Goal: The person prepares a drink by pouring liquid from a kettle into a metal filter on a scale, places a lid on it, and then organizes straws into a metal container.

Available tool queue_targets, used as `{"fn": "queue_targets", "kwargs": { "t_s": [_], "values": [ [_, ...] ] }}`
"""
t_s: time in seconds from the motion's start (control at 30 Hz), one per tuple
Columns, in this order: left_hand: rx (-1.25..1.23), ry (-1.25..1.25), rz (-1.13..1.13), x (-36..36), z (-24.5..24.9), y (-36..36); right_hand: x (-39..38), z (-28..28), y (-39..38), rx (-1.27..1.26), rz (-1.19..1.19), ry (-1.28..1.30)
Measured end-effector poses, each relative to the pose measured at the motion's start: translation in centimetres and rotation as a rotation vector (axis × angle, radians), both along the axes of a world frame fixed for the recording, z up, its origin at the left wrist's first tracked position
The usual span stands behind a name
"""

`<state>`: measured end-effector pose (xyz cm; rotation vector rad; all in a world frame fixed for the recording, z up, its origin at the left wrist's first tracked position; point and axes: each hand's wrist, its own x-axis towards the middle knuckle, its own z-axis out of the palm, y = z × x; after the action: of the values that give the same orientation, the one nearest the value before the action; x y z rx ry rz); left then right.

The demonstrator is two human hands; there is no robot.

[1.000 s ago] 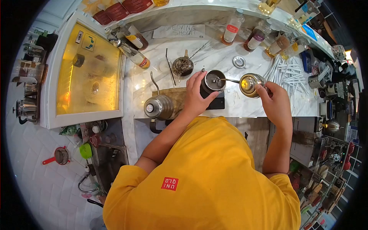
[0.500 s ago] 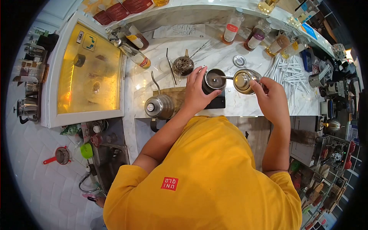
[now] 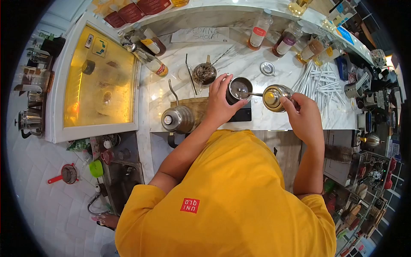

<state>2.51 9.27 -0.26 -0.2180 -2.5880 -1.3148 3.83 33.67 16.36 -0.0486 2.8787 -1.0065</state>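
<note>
Fingers of the left hand (image 3: 218, 105) are curled closed around the dark cup (image 3: 239, 90), which stands on a black scale (image 3: 243, 115) on the marble surface (image 3: 248, 62); those of the right hand (image 3: 306, 118) grip the gold kettle (image 3: 274, 97) by its handle, its thin spout reaching over the cup's mouth; the cup seems to hold liquid, though the view is small; a steel kettle (image 3: 177, 120) sits to the left, beside a wooden board (image 3: 195, 105)

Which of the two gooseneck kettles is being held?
The golden kettle, gripped by the right hand, with its spout over the dark cup. The silver kettle stands untouched, further left.
</note>
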Motion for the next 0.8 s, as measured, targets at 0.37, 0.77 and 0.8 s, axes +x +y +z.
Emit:
{"fn": "queue_targets", "kwargs": {
  "t_s": [0.37, 0.77, 0.8],
  "values": [
    [0.001, 0.004, -0.002, 0.0, -0.3, -0.1, -0.9, -0.3, -0.1, -0.023, -0.075, 0.061],
    [0.004, -0.012, 0.004, 0.0, -0.1, -0.1, 0.4, -0.8, 0.2, -0.020, -0.051, 0.031],
    [0.010, -0.013, 0.002, -0.1, 0.0, -0.1, 0.4, -0.9, 0.1, -0.026, -0.042, 0.036]
  ]
}}
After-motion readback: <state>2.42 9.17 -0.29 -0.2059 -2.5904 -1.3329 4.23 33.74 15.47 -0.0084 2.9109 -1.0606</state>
